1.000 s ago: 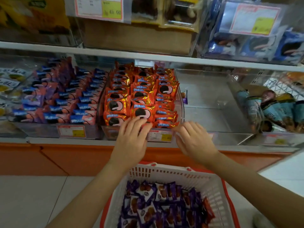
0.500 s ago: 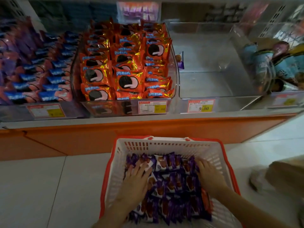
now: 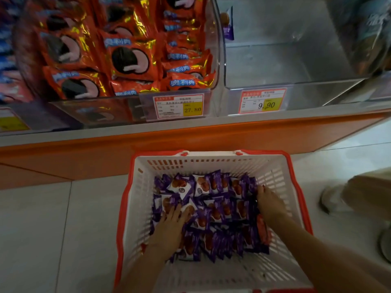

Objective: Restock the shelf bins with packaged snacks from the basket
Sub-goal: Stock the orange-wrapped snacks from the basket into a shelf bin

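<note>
The left hand [image 3: 169, 227] lies flat with fingers spread on the purple snack packets [image 3: 218, 208] piled in the basket [image 3: 137, 208]. The right hand [image 3: 269, 205] rests at the pile's right edge; I cannot tell whether it grasps anything. The basket stands on pale floor tiles [image 3: 53, 229] just before the shelf's orange base [image 3: 84, 159]. Above, a clear bin [image 3: 264, 66] sits beside one packed with orange packets [image 3: 131, 60].

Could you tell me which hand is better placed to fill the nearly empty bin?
Probably right: the right hand touches purple packets on the basket side nearest that bin; the left hand is farther left.
</note>
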